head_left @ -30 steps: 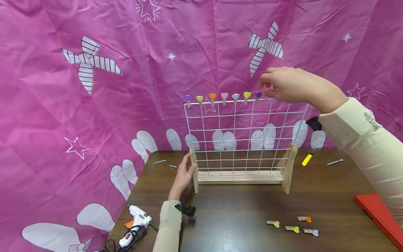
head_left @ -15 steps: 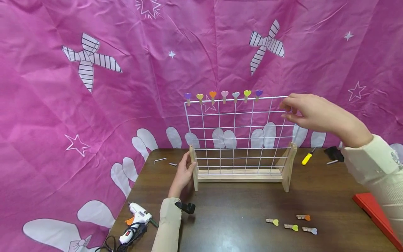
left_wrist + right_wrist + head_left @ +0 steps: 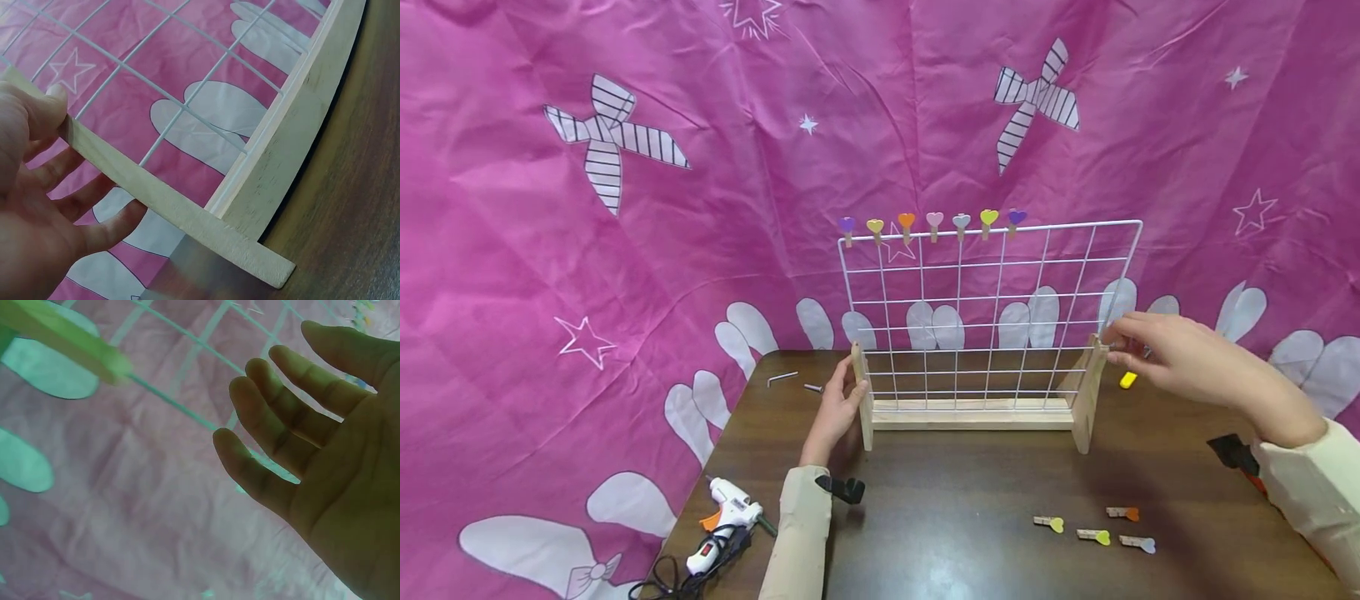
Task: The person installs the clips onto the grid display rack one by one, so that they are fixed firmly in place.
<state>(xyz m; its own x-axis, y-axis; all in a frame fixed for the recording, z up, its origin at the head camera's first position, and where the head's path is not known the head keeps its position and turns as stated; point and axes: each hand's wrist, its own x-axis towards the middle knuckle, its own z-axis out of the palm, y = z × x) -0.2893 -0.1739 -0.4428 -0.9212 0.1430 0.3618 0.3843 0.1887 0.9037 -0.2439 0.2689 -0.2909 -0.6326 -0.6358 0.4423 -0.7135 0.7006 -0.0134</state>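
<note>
A white wire grid stands upright in a wooden base. Along its top wire sits a row of small clothespins with coloured hearts, from a light purple one at the left to a dark purple one. My left hand holds the left wooden upright, thumb on one side and fingers on the other. My right hand, fingers loosely bent and holding nothing, is beside the top of the right upright; whether it touches is unclear.
Several loose heart clothespins lie on the brown table at front right. A glue gun with its cord is at the left edge. Behind the stand are a hex key, a bolt and a partly hidden yellow-handled tool.
My right hand has come away from the dark purple clothespin on the top wire, moving right and down to the right upright. The left hand has kept its hold.
</note>
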